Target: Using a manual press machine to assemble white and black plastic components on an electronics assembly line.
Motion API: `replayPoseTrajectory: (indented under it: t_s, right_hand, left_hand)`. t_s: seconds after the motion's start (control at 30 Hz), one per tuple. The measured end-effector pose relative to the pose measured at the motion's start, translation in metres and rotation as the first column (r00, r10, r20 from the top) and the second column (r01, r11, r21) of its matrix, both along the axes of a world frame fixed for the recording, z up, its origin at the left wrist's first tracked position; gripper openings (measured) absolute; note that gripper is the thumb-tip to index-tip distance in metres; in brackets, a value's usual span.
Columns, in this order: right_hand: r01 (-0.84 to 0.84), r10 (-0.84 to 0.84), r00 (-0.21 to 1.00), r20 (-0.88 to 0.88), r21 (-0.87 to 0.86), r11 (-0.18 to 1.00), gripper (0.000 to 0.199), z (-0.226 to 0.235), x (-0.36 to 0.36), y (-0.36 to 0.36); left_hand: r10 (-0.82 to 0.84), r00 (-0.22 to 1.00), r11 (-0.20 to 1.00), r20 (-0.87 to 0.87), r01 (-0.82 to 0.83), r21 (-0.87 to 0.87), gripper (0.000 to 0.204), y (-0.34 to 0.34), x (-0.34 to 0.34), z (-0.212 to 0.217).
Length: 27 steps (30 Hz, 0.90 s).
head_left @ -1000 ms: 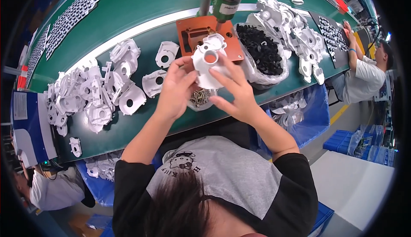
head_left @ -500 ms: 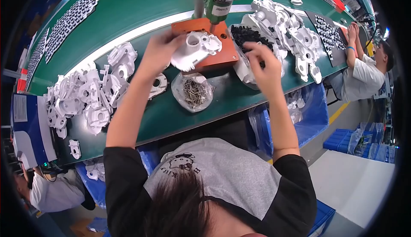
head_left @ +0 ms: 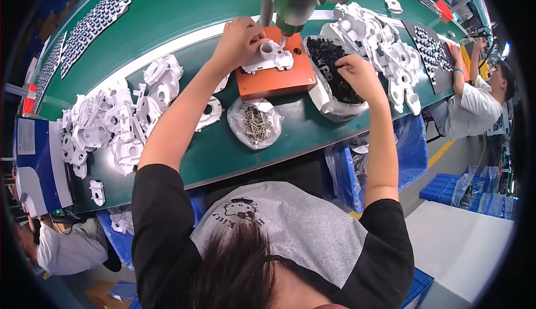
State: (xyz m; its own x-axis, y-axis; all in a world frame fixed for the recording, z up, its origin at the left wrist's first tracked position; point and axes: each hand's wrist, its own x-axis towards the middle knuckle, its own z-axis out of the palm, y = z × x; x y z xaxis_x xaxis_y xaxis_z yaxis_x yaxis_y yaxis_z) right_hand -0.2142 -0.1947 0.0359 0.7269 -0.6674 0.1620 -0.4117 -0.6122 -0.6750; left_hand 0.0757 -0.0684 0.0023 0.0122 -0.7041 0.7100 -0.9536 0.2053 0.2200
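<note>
My left hand (head_left: pixel 240 42) is closed on the left end of a white plastic housing (head_left: pixel 272 63) with a round collar. The housing lies flat on the orange block (head_left: pixel 279 85), beneath the green drill-press-like machine head (head_left: pixel 296 4). My right hand (head_left: pixel 362 77) is over a clear bag of small black parts (head_left: pixel 329 57). Its thumb and fingers are pinched together at the parts; what is between them is too small to make out. In front of the block, an open clear bag holds metal screws (head_left: pixel 258 126).
White housings are heaped to the left (head_left: pixel 100 122) and to the right (head_left: pixel 399 63) on the green bench (head_left: pixel 223 155). A blue-and-white box-shaped machine (head_left: pixel 42 163) stands at the left end. A co-worker (head_left: pixel 480 96) sits at the right. Blue lined bins (head_left: pixel 410 147) are below the bench edge.
My left hand has brought the white housing from a tilted hold down flat onto the orange block. My right hand has shifted rightward at the black parts, its fingers drawn together.
</note>
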Motion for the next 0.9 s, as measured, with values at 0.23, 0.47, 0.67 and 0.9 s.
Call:
replayPoseTrajectory:
  t_s: [0.23,0.47,0.67,0.9]
  right_hand:
    - [0.025,-0.02,1.0,0.022,-0.223,0.974,0.011,0.013,0.006,-0.005]
    - [-0.161,0.142,0.969,0.201,0.084,0.983,0.022,0.004,0.069,0.005]
    - [-0.244,0.223,0.961,0.162,0.12,0.962,0.022,-0.016,0.112,0.016]
    - [-0.143,0.138,0.99,-0.04,-0.352,0.925,0.051,-0.032,0.108,0.008]
  left_hand:
    - [0.13,0.988,0.988,-0.088,-0.121,0.094,0.014,0.042,-0.027,0.01]
    - [-0.091,0.996,0.958,0.014,0.084,0.275,0.029,0.071,-0.044,0.009]
    - [-0.029,1.0,0.926,0.008,0.024,0.376,0.062,0.071,-0.051,0.01]
    - [-0.012,1.0,0.974,-0.024,0.017,0.224,0.054,0.072,-0.05,0.005]
